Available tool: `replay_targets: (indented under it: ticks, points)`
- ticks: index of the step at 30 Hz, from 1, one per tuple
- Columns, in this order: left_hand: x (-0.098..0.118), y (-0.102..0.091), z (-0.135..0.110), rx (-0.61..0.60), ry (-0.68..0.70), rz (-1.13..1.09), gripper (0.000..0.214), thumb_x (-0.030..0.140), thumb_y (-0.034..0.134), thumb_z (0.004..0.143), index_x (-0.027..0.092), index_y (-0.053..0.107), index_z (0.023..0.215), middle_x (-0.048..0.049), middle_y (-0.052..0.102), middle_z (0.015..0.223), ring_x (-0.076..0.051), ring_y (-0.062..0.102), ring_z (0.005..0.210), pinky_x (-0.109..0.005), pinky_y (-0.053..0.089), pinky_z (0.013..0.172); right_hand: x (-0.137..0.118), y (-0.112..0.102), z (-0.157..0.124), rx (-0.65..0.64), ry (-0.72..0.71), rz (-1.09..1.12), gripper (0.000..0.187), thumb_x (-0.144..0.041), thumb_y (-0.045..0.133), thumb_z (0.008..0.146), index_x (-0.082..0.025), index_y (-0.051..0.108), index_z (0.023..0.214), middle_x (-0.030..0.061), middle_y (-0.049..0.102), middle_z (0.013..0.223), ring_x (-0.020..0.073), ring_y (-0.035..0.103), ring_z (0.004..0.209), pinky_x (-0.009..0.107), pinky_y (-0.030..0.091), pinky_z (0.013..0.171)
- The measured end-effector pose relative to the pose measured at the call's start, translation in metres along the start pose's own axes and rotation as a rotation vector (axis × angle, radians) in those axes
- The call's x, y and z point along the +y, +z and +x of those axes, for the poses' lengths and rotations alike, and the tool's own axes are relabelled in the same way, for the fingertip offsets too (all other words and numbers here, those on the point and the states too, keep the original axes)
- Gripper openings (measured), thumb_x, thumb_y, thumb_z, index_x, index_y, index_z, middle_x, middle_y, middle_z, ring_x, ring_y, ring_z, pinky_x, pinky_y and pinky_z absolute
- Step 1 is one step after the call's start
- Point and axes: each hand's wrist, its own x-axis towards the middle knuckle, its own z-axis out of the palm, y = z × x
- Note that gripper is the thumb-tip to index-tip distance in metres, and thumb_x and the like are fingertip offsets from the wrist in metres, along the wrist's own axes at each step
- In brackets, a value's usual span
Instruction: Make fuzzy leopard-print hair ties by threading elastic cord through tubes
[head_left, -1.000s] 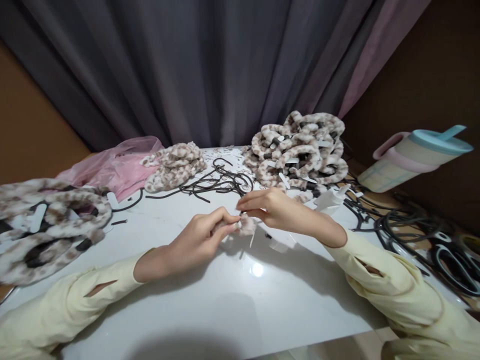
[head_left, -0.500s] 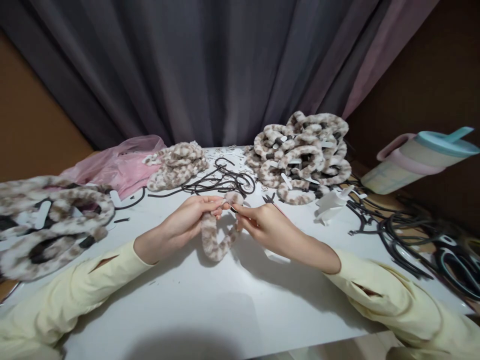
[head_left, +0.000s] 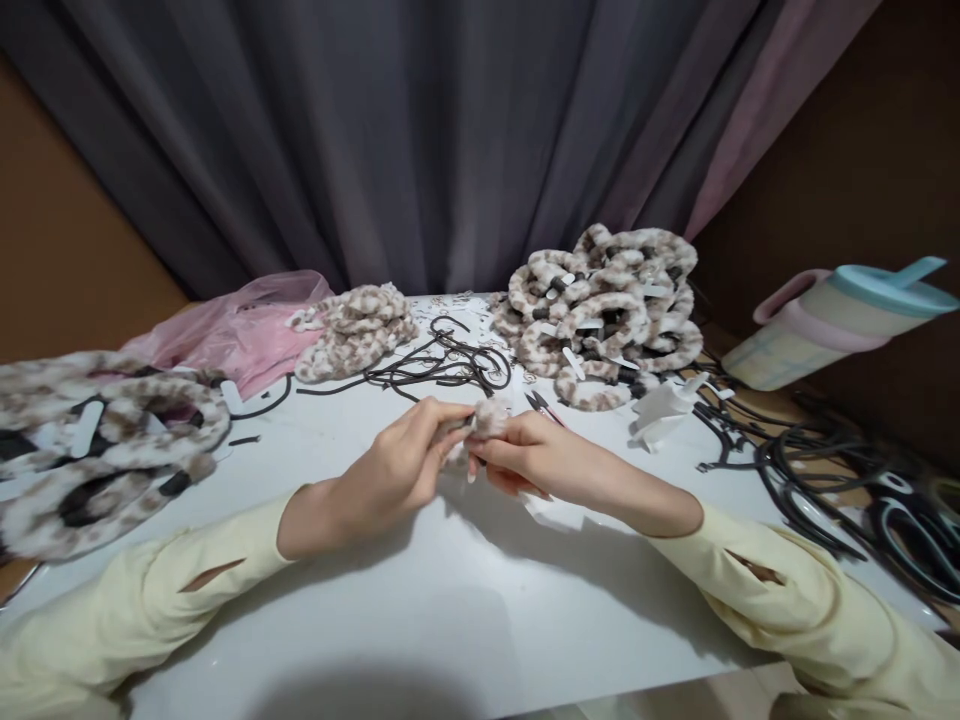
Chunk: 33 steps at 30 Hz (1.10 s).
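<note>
A furry ring (head_left: 491,416) in mottled cream and brown is between my hands, above the middle of the white table (head_left: 360,620). My left hand (head_left: 401,455) pinches one part of it with thumb and forefinger. My right hand (head_left: 536,453) is closed around the right part, fingers curled under. Most of the ring is hidden by the hands. Just beyond them lie dark cords (head_left: 442,365) in a tangle. Close to my right hand, a small pair of pointed snips (head_left: 541,404) rests on the table.
Furry rings are heaped at back right (head_left: 607,310) and at left (head_left: 112,440). A furry pile (head_left: 360,325) sits by a pink plastic bag (head_left: 247,320). At right are a tumbler (head_left: 825,325), crumpled white tissue (head_left: 664,412) and black cords (head_left: 802,470). A grey curtain (head_left: 412,140) hangs behind.
The ring has swung up and turned, so its hanging loop is now mostly out of sight. Both hands have shifted slightly right, and my left hand has rotated with its knuckles upward.
</note>
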Motion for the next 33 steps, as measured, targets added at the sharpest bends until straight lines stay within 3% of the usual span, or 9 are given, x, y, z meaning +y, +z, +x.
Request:
replay_targets:
  ticks: [3, 5, 7, 11, 17, 20, 24, 28, 33]
  points:
    - [-0.002, 0.000, -0.004, 0.025, 0.111, 0.062, 0.025, 0.013, 0.045, 0.087, 0.018, 0.043, 0.111, -0.0083, 0.061, 0.103, -0.016, 0.062, 0.095, -0.024, 0.048, 0.076, -0.005, -0.004, -0.002, -0.019, -0.005, -0.012, 0.027, -0.023, 0.041, 0.091, -0.013, 0.056, 0.070, -0.0064, 0.043, 0.044, 0.0046, 0.032, 0.035, 0.019, 0.027, 0.041]
    - [0.002, -0.003, -0.001, 0.011, 0.000, 0.016, 0.023, 0.017, 0.046, 0.088, 0.019, 0.041, 0.111, -0.0077, 0.061, 0.102, -0.016, 0.063, 0.092, -0.021, 0.048, 0.069, -0.005, -0.005, -0.002, -0.028, -0.001, -0.040, 0.028, -0.024, 0.042, 0.091, -0.013, 0.057, 0.071, -0.0069, 0.041, 0.043, 0.0050, 0.032, 0.036, 0.020, 0.027, 0.042]
    - [0.008, -0.008, 0.003, -0.027, -0.163, -0.092, 0.021, 0.025, 0.047, 0.090, 0.020, 0.040, 0.109, -0.0040, 0.063, 0.092, -0.012, 0.063, 0.073, -0.019, 0.044, 0.056, -0.005, -0.007, -0.002, -0.029, 0.001, -0.091, 0.028, -0.025, 0.043, 0.091, -0.012, 0.058, 0.072, -0.0067, 0.041, 0.043, 0.0055, 0.034, 0.037, 0.020, 0.029, 0.044]
    - [0.015, -0.013, 0.010, -0.079, -0.343, -0.241, 0.020, 0.033, 0.047, 0.089, 0.021, 0.041, 0.104, 0.0031, 0.058, 0.071, -0.007, 0.047, 0.045, -0.017, 0.034, 0.042, -0.005, -0.009, -0.004, -0.016, -0.020, -0.194, 0.029, -0.027, 0.044, 0.091, -0.012, 0.060, 0.072, -0.0046, 0.045, 0.047, 0.0068, 0.039, 0.043, 0.020, 0.031, 0.046]
    - [-0.004, -0.007, 0.002, -0.054, -0.065, 0.105, 0.022, 0.009, 0.043, 0.081, 0.021, 0.040, 0.100, -0.0011, 0.058, 0.087, -0.013, 0.063, 0.077, -0.019, 0.044, 0.063, -0.007, -0.009, -0.011, -0.086, -0.051, -0.125, 0.035, -0.038, 0.043, 0.092, -0.013, 0.059, 0.075, -0.0045, 0.045, 0.051, 0.0063, 0.037, 0.043, 0.020, 0.029, 0.044]
    - [-0.009, -0.005, -0.001, -0.061, 0.079, 0.230, 0.027, 0.004, 0.039, 0.079, 0.020, 0.041, 0.101, -0.0014, 0.058, 0.084, -0.013, 0.062, 0.076, -0.021, 0.045, 0.066, -0.011, -0.008, -0.012, -0.094, -0.029, -0.098, 0.034, -0.036, 0.041, 0.094, -0.012, 0.058, 0.076, -0.0053, 0.043, 0.049, 0.0058, 0.034, 0.041, 0.020, 0.027, 0.043]
    - [-0.006, -0.004, -0.001, -0.040, 0.137, 0.254, 0.019, 0.006, 0.041, 0.085, 0.020, 0.043, 0.098, -0.0017, 0.058, 0.083, -0.012, 0.059, 0.072, -0.020, 0.044, 0.064, -0.013, -0.009, -0.011, -0.102, -0.036, -0.091, 0.033, -0.039, 0.048, 0.090, -0.014, 0.054, 0.069, -0.0052, 0.044, 0.050, 0.0055, 0.035, 0.042, 0.020, 0.027, 0.044]
    - [-0.003, -0.005, 0.001, -0.118, 0.238, 0.230, 0.013, 0.007, 0.040, 0.088, 0.017, 0.045, 0.093, -0.0033, 0.056, 0.078, -0.013, 0.053, 0.068, -0.023, 0.043, 0.062, -0.014, -0.015, -0.013, -0.134, -0.065, -0.179, 0.029, -0.035, 0.051, 0.087, -0.015, 0.050, 0.067, -0.0040, 0.048, 0.055, 0.0057, 0.037, 0.045, 0.019, 0.029, 0.044]
    - [-0.001, -0.009, 0.001, -0.322, 0.364, 0.232, 0.028, -0.002, 0.034, 0.080, 0.014, 0.048, 0.098, -0.0074, 0.055, 0.082, -0.017, 0.050, 0.076, -0.028, 0.044, 0.069, -0.019, -0.022, -0.018, -0.084, -0.082, -0.258, 0.022, -0.025, 0.049, 0.086, -0.014, 0.054, 0.068, -0.0034, 0.050, 0.053, 0.0057, 0.037, 0.043, 0.019, 0.029, 0.045]
